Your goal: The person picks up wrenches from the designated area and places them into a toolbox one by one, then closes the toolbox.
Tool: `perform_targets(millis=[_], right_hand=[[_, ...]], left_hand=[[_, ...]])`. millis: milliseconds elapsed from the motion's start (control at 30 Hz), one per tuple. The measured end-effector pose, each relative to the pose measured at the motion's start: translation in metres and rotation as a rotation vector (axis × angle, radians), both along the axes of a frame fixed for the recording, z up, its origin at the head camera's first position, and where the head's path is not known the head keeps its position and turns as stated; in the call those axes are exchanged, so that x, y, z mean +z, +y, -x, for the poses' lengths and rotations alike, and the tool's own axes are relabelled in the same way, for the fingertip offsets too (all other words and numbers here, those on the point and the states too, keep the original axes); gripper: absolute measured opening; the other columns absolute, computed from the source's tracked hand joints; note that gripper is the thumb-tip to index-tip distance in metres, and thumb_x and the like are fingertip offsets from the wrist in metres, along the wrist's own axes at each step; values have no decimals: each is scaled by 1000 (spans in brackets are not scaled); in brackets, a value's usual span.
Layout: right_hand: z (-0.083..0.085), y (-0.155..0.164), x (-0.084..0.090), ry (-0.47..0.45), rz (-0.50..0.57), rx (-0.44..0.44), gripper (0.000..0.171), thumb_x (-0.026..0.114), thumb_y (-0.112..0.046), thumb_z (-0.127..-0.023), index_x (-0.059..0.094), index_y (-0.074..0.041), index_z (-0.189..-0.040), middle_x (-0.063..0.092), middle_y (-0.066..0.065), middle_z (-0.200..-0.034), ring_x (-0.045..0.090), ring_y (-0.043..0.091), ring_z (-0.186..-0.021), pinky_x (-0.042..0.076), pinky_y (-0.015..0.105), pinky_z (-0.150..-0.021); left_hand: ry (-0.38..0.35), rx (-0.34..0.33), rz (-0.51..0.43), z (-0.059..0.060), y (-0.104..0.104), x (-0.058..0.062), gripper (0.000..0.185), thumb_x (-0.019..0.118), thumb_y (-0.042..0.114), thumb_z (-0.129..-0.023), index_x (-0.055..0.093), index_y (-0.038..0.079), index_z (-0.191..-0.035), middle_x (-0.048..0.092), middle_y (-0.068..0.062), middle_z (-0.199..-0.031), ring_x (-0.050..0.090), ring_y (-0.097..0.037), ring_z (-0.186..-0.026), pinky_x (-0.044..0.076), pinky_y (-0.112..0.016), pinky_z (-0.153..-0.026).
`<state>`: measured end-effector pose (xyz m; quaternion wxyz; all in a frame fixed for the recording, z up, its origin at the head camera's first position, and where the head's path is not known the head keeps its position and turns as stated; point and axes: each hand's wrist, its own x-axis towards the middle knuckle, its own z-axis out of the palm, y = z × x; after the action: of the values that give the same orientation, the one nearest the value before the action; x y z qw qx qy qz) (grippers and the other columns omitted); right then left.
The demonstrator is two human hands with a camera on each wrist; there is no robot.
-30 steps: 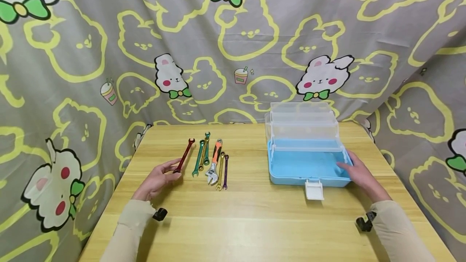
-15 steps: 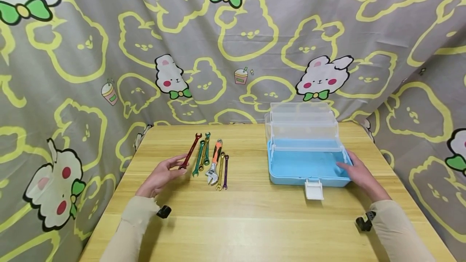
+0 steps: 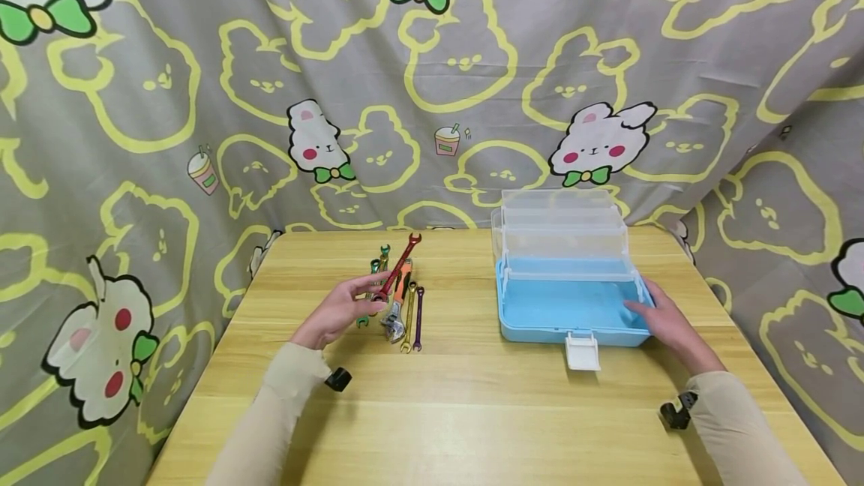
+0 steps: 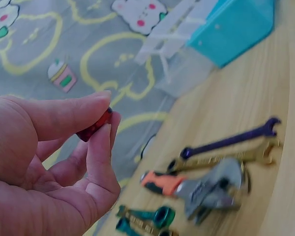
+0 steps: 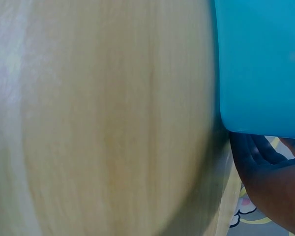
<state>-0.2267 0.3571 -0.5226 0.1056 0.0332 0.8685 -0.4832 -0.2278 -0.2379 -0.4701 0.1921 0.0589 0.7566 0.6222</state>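
Observation:
My left hand (image 3: pixel 340 311) pinches a red wrench (image 3: pixel 403 259) near one end, held up over the other tools with its far end pointing away. In the left wrist view only the red end (image 4: pixel 94 125) shows between thumb and fingers. Below it lie an adjustable wrench (image 3: pixel 394 319) with an orange and black handle, a gold wrench (image 3: pixel 409 313), a purple wrench (image 3: pixel 419 319) and partly hidden green wrenches (image 3: pixel 385 252). My right hand (image 3: pixel 664 319) grips the right wall of a light blue toolbox (image 3: pixel 540 336), thumb over the rim, fingers outside.
The toolbox stands open at the back right, its clear trays (image 3: pixel 563 227) raised and white latch (image 3: pixel 583 352) hanging down in front. A patterned curtain (image 3: pixel 459 96) runs behind the wooden table (image 3: pixel 472 411).
My left hand has carried the red wrench to the right, from beside the tool group to above it. The right hand and the toolbox have stayed in place.

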Motion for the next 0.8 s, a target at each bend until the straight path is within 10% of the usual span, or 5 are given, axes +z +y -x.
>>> perform_targets(millis=[800], right_hand=[[0, 1, -1, 14, -12, 4, 76, 44, -27, -111, -4, 2, -164, -1, 40, -165, 0, 64, -149, 6, 80, -117]], left_hand=[[3, -182, -120, 22, 109, 2, 60, 72, 4, -96, 53, 15, -152, 57, -17, -137, 60, -31, -122, 55, -41, -105]])
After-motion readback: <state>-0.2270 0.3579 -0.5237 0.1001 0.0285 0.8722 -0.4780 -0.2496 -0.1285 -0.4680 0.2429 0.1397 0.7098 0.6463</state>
